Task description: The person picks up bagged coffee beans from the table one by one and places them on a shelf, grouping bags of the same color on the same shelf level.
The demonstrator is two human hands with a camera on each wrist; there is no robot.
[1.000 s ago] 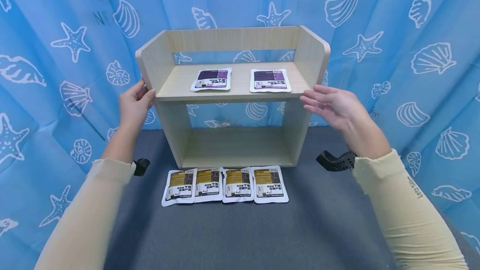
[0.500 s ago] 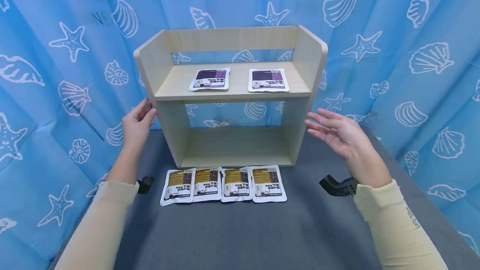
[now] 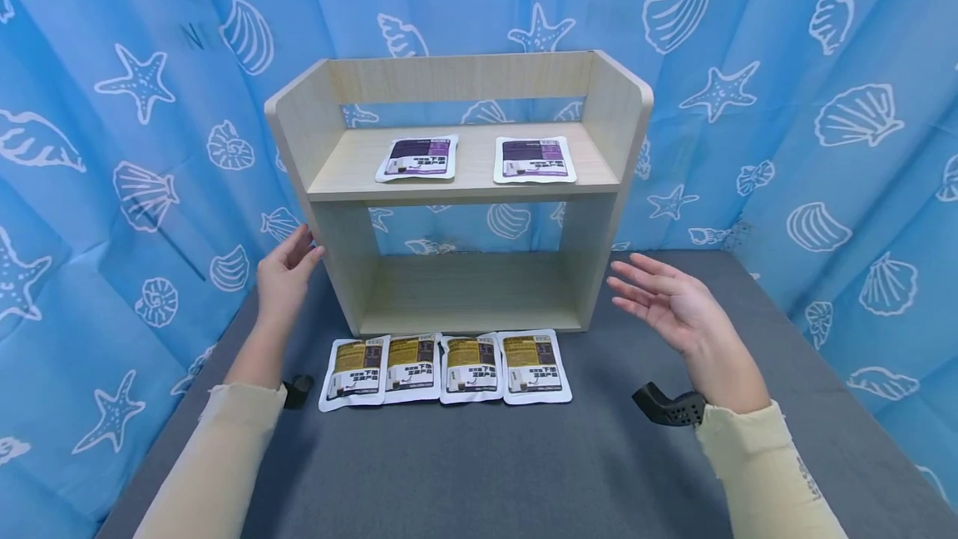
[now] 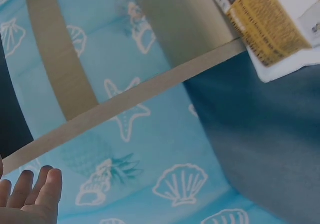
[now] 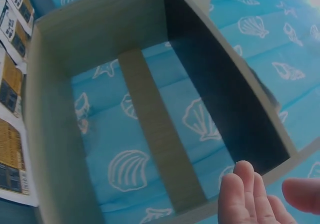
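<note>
A pale wooden two-tier shelf (image 3: pixel 471 298) stands on the grey tabletop. My left hand (image 3: pixel 284 279) is beside its left side panel, fingers loosely bent and holding nothing; whether the fingertips touch the panel I cannot tell. On the other side, my right hand (image 3: pixel 677 306) hovers apart from the right panel, palm up, fingers relaxed. The upper board carries two white-and-purple pouches, a left pouch (image 3: pixel 417 159) and a right pouch (image 3: pixel 535 160), lying flat. Before the shelf lies a row of several white-and-gold pouches (image 3: pixel 471 368). In the right wrist view, extended fingers (image 5: pixel 237 194) show near the shelf edge.
A blue curtain (image 3: pixel 748 40) with white shell and starfish prints hangs behind and at both sides. The grey tabletop (image 3: pixel 464 472) extends in front of the pouches. A black wrist strap (image 3: pixel 666 406) sits at the right wrist, another strap (image 3: pixel 298 392) at the left.
Both hands have moved down along the shelf's sides from the upper board's level. The right hand has drawn slightly away from the panel. Shelf and pouches stay in place.
</note>
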